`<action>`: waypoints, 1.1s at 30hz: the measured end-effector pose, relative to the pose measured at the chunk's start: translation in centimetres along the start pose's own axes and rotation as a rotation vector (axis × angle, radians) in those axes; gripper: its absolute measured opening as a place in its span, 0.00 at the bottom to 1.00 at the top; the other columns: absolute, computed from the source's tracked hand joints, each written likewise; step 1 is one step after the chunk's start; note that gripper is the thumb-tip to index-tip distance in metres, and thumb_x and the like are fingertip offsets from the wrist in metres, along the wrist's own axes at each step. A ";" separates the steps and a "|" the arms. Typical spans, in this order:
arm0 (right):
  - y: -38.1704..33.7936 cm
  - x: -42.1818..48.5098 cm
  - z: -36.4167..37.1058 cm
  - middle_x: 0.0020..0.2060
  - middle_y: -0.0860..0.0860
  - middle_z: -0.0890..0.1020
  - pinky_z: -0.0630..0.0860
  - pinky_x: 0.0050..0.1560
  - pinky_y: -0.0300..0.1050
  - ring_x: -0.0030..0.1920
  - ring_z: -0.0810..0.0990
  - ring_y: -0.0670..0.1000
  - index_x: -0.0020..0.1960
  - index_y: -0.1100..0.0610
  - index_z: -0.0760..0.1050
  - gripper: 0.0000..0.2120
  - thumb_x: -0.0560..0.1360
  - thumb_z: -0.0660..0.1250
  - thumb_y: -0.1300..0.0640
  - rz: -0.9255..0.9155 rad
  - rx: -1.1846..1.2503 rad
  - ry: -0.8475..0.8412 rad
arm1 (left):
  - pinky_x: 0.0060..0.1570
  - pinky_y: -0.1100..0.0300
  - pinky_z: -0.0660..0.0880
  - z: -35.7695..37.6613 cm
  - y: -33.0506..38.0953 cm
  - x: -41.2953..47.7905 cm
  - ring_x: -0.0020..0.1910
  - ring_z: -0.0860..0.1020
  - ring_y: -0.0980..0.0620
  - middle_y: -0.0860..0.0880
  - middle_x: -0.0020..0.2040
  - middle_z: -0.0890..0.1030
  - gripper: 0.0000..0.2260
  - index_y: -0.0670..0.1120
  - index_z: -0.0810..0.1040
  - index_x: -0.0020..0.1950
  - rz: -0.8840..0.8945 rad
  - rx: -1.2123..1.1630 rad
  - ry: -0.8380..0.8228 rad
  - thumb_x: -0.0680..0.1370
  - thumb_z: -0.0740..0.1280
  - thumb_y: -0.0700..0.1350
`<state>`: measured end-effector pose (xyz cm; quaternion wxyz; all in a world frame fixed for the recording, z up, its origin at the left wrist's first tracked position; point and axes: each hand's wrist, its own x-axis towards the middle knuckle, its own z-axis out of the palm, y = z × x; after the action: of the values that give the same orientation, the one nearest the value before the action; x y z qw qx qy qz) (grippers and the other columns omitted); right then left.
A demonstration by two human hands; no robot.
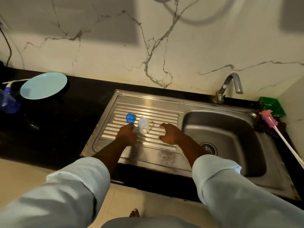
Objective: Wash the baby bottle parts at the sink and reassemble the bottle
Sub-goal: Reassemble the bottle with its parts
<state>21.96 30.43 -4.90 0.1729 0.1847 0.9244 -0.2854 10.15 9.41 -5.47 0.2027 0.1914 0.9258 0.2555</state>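
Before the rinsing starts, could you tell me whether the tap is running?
Off, it seems: no stream falls from the tap spout, and the sink basin below holds no pooled water.

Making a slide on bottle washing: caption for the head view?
Left hand grips clear bottle on drainboard beside blue cap; right hand open.
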 end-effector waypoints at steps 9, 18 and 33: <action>1.9 -0.3 0.9 0.67 0.52 0.76 0.70 0.69 0.49 0.67 0.74 0.54 0.69 0.51 0.73 0.24 0.75 0.72 0.48 -0.138 0.079 0.131 | 0.59 0.55 0.73 0.8 0.3 -1.2 0.57 0.80 0.44 0.44 0.57 0.82 0.16 0.44 0.78 0.60 0.033 -0.141 0.114 0.73 0.69 0.32; -0.1 1.3 -0.2 0.66 0.52 0.77 0.75 0.65 0.51 0.64 0.77 0.54 0.71 0.53 0.72 0.29 0.73 0.75 0.50 -0.184 0.134 0.210 | 0.53 0.57 0.73 -1.7 -0.4 3.0 0.52 0.80 0.40 0.41 0.53 0.82 0.16 0.40 0.79 0.53 0.227 -0.111 0.243 0.69 0.69 0.27; -4.2 5.2 1.6 0.69 0.51 0.74 0.76 0.64 0.54 0.66 0.75 0.53 0.76 0.52 0.63 0.51 0.59 0.82 0.40 -0.188 0.149 0.320 | 0.71 0.42 0.63 -4.0 1.1 10.4 0.72 0.68 0.45 0.50 0.71 0.74 0.25 0.54 0.72 0.71 0.525 0.486 -0.155 0.76 0.72 0.56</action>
<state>15.89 27.54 -6.39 -0.0179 0.1531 0.9295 -0.3350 -0.25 13.43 -4.63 0.1483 0.4839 0.8606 0.0562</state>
